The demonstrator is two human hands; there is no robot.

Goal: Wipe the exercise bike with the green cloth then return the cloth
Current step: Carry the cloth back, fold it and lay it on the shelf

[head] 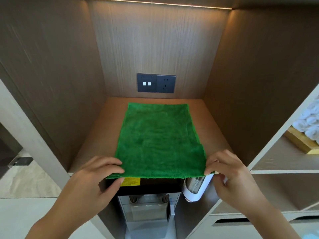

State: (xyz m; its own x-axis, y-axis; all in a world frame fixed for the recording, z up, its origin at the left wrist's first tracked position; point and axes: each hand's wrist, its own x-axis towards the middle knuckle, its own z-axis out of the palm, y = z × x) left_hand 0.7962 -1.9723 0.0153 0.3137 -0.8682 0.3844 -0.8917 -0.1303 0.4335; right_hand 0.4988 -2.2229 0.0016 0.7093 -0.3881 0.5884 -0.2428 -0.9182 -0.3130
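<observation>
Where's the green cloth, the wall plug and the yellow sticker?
green cloth [160, 140], head view, middle of its top face
wall plug [166, 84], head view, socket holes
yellow sticker [130, 181], head view, its middle

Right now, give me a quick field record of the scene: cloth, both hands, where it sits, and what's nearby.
cloth: green cloth spread flat, near edge overhanging the shelf front
surface: wooden shelf inside a recessed niche
left hand: left hand pinches the near left corner of the cloth
right hand: right hand pinches the near right corner
back wall: dark socket panel
below shelf: water dispenser with a yellow label; cup holder beside it
right side: white rolled towels on a side shelf
exercise bike: not in view
</observation>
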